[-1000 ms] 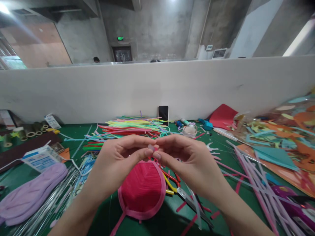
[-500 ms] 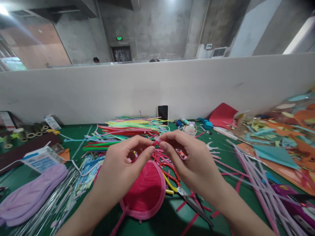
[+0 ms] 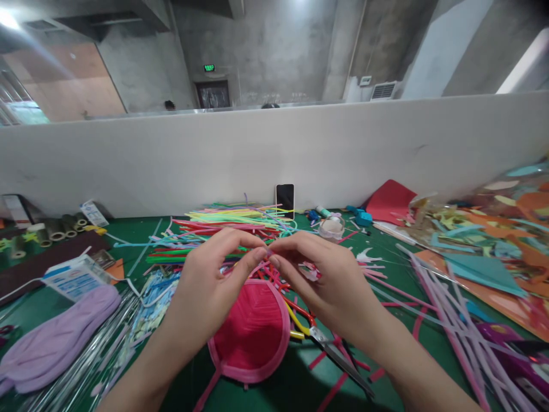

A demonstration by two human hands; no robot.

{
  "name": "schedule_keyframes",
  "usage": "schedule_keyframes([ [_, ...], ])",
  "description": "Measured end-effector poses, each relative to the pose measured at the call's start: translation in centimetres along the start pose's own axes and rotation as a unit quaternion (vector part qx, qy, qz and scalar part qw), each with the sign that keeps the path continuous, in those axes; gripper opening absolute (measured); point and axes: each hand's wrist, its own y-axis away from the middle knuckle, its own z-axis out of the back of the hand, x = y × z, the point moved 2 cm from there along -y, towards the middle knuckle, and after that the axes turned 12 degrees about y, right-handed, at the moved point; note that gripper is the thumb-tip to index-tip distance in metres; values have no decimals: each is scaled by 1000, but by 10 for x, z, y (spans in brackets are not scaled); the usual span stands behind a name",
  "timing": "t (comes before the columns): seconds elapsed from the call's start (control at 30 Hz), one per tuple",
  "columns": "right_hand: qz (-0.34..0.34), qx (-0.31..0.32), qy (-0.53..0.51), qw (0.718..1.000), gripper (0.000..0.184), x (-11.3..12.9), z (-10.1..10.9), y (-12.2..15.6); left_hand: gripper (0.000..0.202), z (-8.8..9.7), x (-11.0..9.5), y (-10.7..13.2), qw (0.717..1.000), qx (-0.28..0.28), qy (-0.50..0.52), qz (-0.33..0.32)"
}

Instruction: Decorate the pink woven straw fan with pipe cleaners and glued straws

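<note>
Left hand [image 3: 213,276] and right hand [image 3: 326,276] pinching one tiny piece [image 3: 269,252], green EXIT sign [image 3: 209,68], blue-and-white box [image 3: 76,277], its print illegible

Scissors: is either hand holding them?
No, the scissors lie on the table, while the left hand and right hand meet at a tiny piece.

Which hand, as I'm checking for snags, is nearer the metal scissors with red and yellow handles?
Right. The right hand appears alongside the scissors, up from the blades; the left hand is farther off, to their left.
</note>
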Motion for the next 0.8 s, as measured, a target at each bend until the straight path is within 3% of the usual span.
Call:
schedule_keyframes([
  [0.17,-20,21,-20,999,6,-1,-1,-2,11,0,-1,0,998,10,-21,-50],
  [0.4,-65,75,-120,988,9,-4,-4,0,17,6,1,-3,1000,1,9,8],
  [0.57,-88,8,-84,993,14,-14,-4,-3,25,5,3,2,987,130,-67,70],
  [0.7,-30,-23,36,999,10,-20,-10,-4,31,6,-9,14,961,140,-238,-28],
  [0.8,22,9,131,991,14,-17,-22,1,27,7,-18,24,933,164,-301,-114],
])
